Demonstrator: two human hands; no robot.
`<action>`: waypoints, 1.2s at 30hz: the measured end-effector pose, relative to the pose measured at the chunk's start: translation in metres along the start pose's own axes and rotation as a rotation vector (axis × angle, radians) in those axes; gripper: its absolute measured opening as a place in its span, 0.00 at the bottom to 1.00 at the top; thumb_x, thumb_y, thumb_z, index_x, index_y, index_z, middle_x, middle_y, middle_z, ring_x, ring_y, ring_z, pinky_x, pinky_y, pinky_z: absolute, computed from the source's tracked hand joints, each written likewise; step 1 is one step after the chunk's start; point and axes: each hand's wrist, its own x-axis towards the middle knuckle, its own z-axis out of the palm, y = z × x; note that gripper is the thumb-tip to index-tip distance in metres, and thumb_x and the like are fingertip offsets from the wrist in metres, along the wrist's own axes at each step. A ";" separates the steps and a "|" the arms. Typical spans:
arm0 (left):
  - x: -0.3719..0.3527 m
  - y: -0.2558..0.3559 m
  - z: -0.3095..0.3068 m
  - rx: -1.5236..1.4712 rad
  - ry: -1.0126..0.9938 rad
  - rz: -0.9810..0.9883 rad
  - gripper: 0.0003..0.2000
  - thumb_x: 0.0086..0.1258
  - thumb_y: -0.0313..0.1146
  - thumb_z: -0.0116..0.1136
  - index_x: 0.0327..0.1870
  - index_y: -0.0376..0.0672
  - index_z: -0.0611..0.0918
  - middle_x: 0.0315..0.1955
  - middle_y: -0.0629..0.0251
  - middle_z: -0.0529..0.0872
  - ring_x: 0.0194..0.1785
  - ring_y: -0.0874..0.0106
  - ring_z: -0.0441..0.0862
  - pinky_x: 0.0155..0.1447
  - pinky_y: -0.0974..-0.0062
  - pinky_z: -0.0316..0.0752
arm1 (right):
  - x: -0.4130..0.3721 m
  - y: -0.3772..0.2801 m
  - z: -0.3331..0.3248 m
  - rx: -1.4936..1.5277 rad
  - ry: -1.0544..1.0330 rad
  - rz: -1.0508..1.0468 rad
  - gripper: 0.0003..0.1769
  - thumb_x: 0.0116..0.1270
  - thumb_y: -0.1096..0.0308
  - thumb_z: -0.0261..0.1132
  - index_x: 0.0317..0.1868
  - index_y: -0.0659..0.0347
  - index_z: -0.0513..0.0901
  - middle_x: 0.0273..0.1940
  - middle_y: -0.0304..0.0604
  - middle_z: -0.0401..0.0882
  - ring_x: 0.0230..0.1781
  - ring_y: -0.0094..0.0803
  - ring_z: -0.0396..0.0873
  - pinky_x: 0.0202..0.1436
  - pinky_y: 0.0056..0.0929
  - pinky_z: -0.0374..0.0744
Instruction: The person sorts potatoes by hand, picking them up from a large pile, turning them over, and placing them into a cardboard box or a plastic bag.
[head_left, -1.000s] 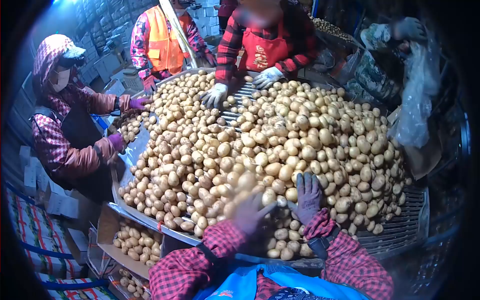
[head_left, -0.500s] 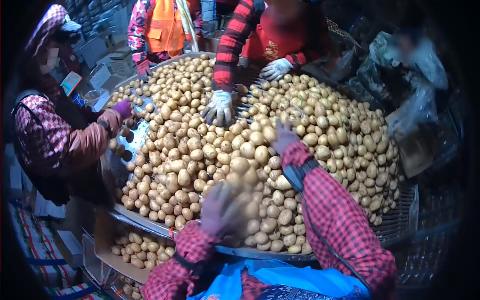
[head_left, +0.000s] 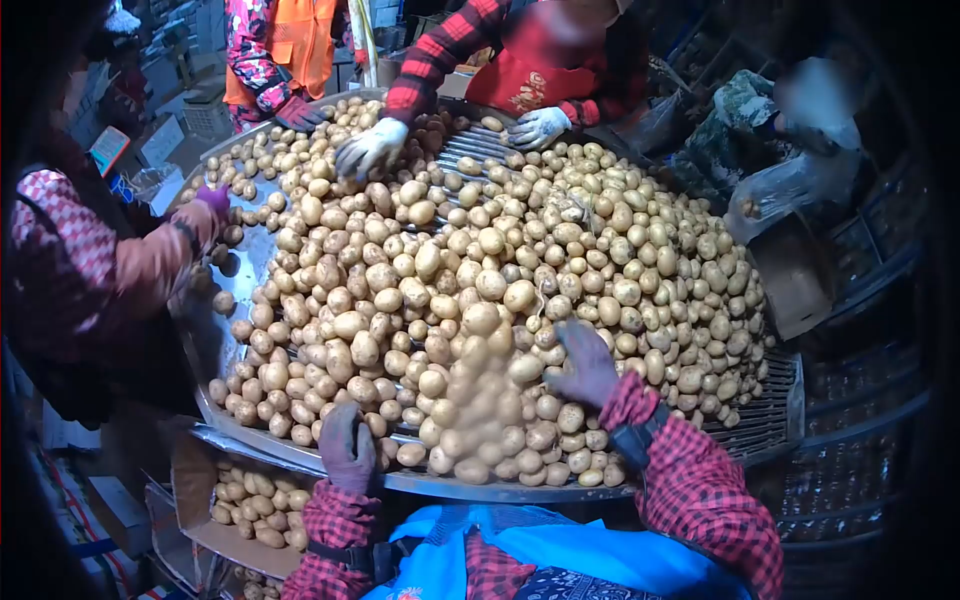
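Note:
A broad heap of potatoes [head_left: 430, 260] covers the slatted metal sorting table [head_left: 470, 150]. My left hand [head_left: 347, 450], in a purplish glove, is at the table's near edge, fingers stretched out against the potatoes there. No potato shows in its grasp. Further right, my right hand [head_left: 585, 368], gloved alike, rests on the front of the heap with thumb and fingers apart. It touches potatoes without closing around one. Between the two hands, a patch of potatoes [head_left: 485, 400] looks smeared.
A cardboard box of potatoes [head_left: 262, 505] stands below the near left edge. Across the table, a co-worker's white-gloved hands [head_left: 372, 148] are at the heap. Another co-worker's purple-gloved hand [head_left: 214, 200] is at the left. An open cardboard box [head_left: 790, 275] sits beyond the right edge.
My left hand has moved left to the near edge. My right hand has drawn back toward me. The opposite co-worker's white glove has shifted left, and bare slats show there.

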 end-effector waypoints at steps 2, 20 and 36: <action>0.006 0.002 0.004 0.060 -0.092 0.127 0.15 0.63 0.27 0.59 0.51 0.37 0.79 0.44 0.50 0.82 0.50 0.49 0.78 0.56 0.56 0.73 | -0.014 -0.008 0.015 -0.136 -0.003 -0.023 0.51 0.57 0.44 0.67 0.73 0.62 0.56 0.71 0.61 0.57 0.73 0.57 0.54 0.77 0.49 0.50; 0.000 0.001 0.011 0.111 -0.089 0.111 0.15 0.61 0.27 0.62 0.50 0.38 0.81 0.42 0.50 0.83 0.47 0.51 0.81 0.53 0.59 0.77 | 0.115 -0.051 0.024 0.244 0.072 0.218 0.49 0.58 0.48 0.69 0.75 0.48 0.53 0.69 0.68 0.51 0.68 0.69 0.57 0.68 0.56 0.65; -0.002 -0.007 0.014 0.105 -0.088 0.053 0.15 0.63 0.29 0.61 0.52 0.42 0.82 0.43 0.52 0.84 0.49 0.53 0.81 0.56 0.60 0.76 | 0.192 -0.070 0.033 -0.052 0.133 -0.167 0.41 0.61 0.44 0.64 0.73 0.44 0.62 0.73 0.60 0.51 0.73 0.66 0.50 0.72 0.57 0.61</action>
